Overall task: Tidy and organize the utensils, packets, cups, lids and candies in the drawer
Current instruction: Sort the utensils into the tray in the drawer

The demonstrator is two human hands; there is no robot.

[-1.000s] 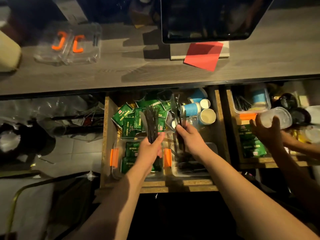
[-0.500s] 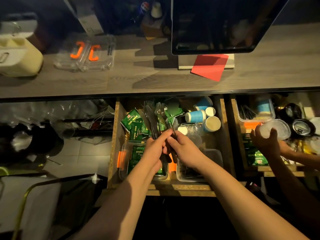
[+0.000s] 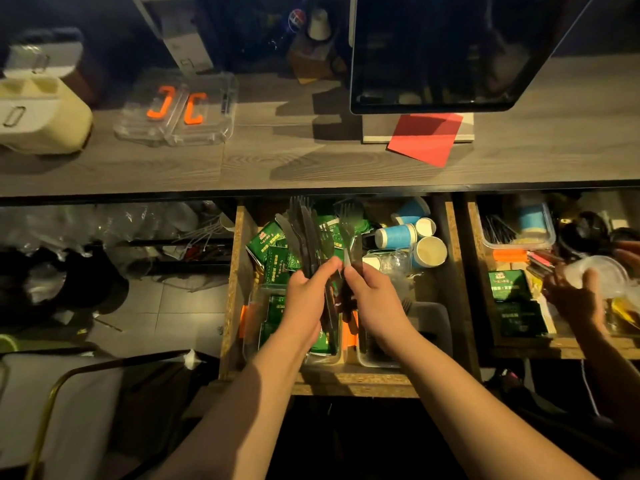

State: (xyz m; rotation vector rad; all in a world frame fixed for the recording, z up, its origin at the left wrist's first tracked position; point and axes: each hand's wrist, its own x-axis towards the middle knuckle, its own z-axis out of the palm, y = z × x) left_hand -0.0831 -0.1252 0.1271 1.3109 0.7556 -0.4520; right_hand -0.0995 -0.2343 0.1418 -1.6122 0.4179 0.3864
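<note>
Grey wood-grain worktop (image 3: 277, 161) spans the upper view, carrying a dark flat screen (image 3: 433, 53), a red square sheet (image 3: 424, 138), a clear plastic lidded box with orange clips (image 3: 176, 112) and a cream plastic container (image 3: 41, 112). Below it, an open chipboard drawer (image 3: 230, 289) holds green printed packets (image 3: 273, 254) at the back left, blue paper cups (image 3: 396, 236) lying at the back right, and two clear plastic tubs (image 3: 433, 327) at the front. Left hand (image 3: 304, 299) is curled round a bundle of black plastic knives and forks (image 3: 304, 233), tines pointing away, held above the packets. Right hand (image 3: 374, 296) pinches a single black plastic fork (image 3: 346, 223) just beside the bundle. A second drawer (image 3: 485, 306) stands open to the right; another person's hand (image 3: 578, 299) there touches a clear round lid (image 3: 602, 275), grip unclear
</note>
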